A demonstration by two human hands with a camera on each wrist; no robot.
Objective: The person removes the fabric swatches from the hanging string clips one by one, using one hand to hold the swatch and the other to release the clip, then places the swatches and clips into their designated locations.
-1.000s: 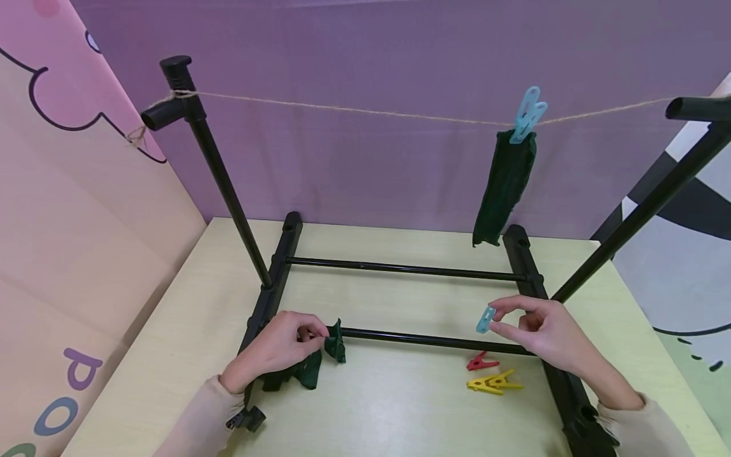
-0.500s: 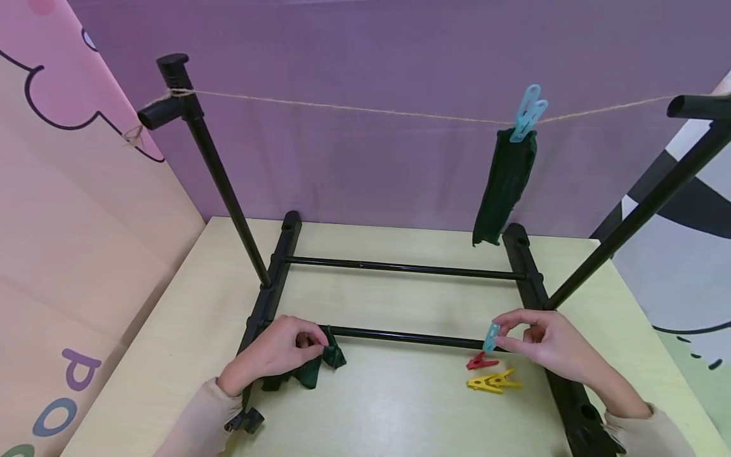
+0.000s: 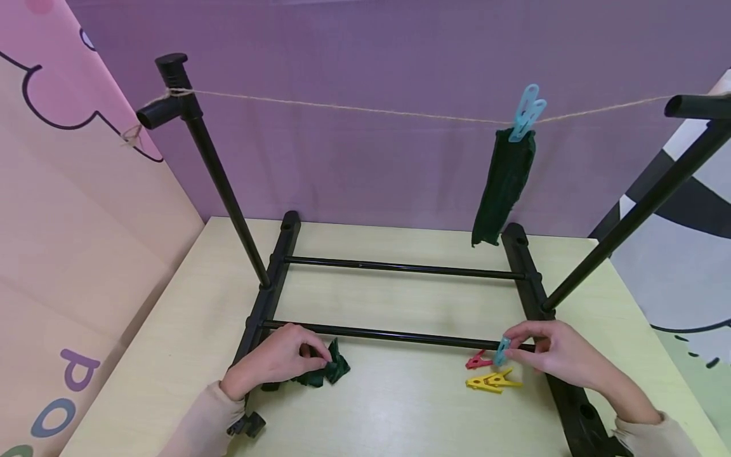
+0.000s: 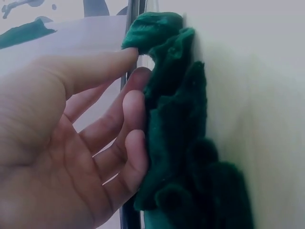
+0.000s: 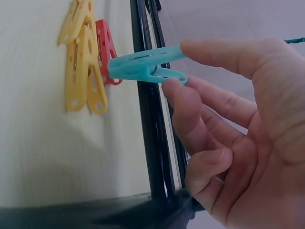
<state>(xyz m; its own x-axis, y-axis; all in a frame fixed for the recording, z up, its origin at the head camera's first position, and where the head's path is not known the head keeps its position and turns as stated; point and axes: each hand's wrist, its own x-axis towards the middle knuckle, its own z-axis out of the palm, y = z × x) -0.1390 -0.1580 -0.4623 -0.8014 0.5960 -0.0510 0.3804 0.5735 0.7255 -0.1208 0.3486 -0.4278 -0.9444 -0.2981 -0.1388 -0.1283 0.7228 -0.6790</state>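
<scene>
My left hand (image 3: 285, 355) pinches a corner of a crumpled dark green cloth (image 4: 176, 124) at the left of the front bar, thumb and fingertips on its upper end. The rest of that cloth lies bunched on the table under the hand. On the right, my right hand (image 3: 562, 355) holds a light blue clothespin (image 5: 147, 64) by its handle ends, just above the table. Close by lie a red clothespin (image 3: 478, 360) and yellow clothespins (image 3: 493, 381). Another blue clothespin (image 3: 527, 114) fastens a dark green cloth strip (image 3: 504, 189) to the string.
A string (image 3: 342, 109) spans two black posts (image 3: 219, 184) of a frame standing on the pale table (image 3: 388, 412). Black crossbars (image 3: 405, 270) join the frame's feet. A purple wall (image 3: 365, 171) rises behind the table.
My right hand has come down and slightly right with the blue clothespin, closer to the red one. The left hand has lowered a little, and the pinched cloth corner has shifted with it.
</scene>
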